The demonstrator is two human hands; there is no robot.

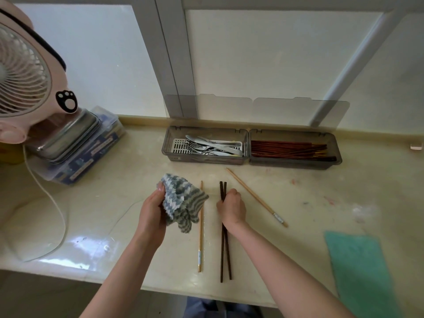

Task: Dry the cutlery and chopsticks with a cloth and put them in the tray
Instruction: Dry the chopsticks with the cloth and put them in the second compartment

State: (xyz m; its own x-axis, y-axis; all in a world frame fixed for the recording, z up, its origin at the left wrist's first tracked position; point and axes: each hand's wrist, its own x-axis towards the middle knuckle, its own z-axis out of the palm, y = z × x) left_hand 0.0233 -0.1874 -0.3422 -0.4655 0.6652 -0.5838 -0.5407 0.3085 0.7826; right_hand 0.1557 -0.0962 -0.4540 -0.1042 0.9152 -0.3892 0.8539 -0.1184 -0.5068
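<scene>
The right hand [231, 207] has its fingers curled round a pair of dark chopsticks [221, 253], gripping them near their far ends. The rest of their length lies on the counter [298, 203] and runs back under the wrist towards the near edge. The left hand [154, 204] pinches a striped blue and white cloth [181, 200], which is bunched and hangs from its fingers. Between the two hands a light chopstick [200, 237] lies flat, its far part under the cloth. Another light chopstick [257, 197] lies slanted just to the right of the right hand. Beyond both hands, by the wall, sits the tray [208, 160]. Its left half holds forks and knives [213, 146], and its right half holds reddish chopsticks [289, 150]. A green cloth [360, 267] lies well to the right of the right arm.
</scene>
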